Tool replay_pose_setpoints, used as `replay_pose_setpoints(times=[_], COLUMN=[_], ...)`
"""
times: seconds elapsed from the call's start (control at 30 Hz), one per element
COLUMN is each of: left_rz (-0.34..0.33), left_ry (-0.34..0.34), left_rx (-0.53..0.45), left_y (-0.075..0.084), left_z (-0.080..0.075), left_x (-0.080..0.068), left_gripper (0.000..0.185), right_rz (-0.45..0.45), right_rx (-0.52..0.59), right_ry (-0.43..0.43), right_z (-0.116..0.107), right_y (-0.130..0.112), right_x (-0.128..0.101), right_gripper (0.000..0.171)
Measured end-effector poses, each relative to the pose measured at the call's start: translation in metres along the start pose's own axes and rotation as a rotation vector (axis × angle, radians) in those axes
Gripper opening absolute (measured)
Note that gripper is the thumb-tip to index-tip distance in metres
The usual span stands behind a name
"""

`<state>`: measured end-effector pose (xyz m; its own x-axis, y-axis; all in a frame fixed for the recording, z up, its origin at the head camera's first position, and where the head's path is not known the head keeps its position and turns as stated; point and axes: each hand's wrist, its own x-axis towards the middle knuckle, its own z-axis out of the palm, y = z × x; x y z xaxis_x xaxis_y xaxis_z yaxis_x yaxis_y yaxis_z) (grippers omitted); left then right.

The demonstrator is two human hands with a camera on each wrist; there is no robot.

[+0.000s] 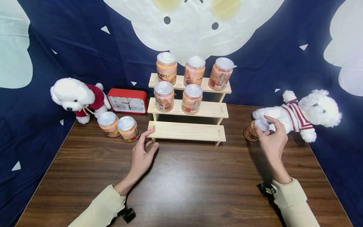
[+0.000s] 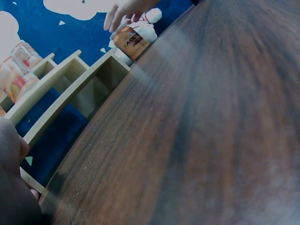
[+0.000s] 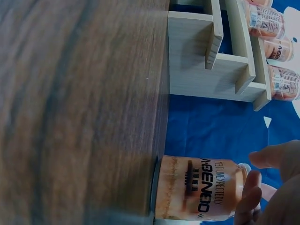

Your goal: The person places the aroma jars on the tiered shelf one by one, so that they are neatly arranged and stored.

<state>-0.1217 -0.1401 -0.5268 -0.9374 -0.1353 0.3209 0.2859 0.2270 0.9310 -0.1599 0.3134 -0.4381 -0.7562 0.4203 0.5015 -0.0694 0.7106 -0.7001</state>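
Note:
A brown-labelled jar with a silver lid stands on the wooden table at the right, just in front of a white plush dog. My right hand reaches over it and its fingers curl round the lid; the right wrist view shows the jar standing at the table's edge. My left hand rests on the table with relaxed fingers, its index tip by the left end of the lowest step of the wooden stepped shelf. It holds nothing.
The shelf carries three orange jars on the top step and two on the middle; the bottom step is bare. Two more jars, a red clock and another plush dog stand at the left. A blue cloth hangs behind.

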Motion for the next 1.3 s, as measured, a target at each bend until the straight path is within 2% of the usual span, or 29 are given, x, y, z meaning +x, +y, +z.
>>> replay_pose_setpoints(times=[0.1,0.23,0.37,0.57,0.73,0.97,1.07,1.3], left_rz=[-0.011,-0.001,-0.002,0.013,0.033,-0.106,-0.081,-0.015], left_ry=[0.001,-0.002,0.002,0.005,0.003,-0.023,-0.017,0.006], left_rx=[-0.001,-0.026,-0.002,0.007,-0.002,0.016,0.018,0.013], left_y=[0.011,0.016,0.011,-0.006,-0.007,0.02,0.023,0.016], left_z=[0.0,0.0,0.0,0.0,0.0,0.0,0.0,0.001], left_x=[-0.001,-0.002,-0.001,0.0,0.0,0.0,-0.001,-0.001], left_gripper=[0.056,0.056,0.056,0.057,0.058,0.059,0.059,0.057], right_rz=[0.017,0.019,0.011,0.008,-0.005,-0.005,-0.012,-0.052], right_rx=[-0.026,-0.059,-0.079,-0.09,-0.081,-0.043,-0.01,0.053], right_ry=[-0.017,-0.039,-0.056,-0.068,-0.06,-0.05,-0.044,-0.04], right_z=[0.001,0.001,0.001,0.001,0.001,0.003,0.003,0.005], right_y=[0.002,0.002,0.003,0.006,0.008,0.009,0.008,0.008], right_x=[0.0,0.0,0.0,0.0,0.001,0.001,0.001,0.001], right_gripper=[0.048,0.046,0.044,0.038,0.037,0.037,0.037,0.034])
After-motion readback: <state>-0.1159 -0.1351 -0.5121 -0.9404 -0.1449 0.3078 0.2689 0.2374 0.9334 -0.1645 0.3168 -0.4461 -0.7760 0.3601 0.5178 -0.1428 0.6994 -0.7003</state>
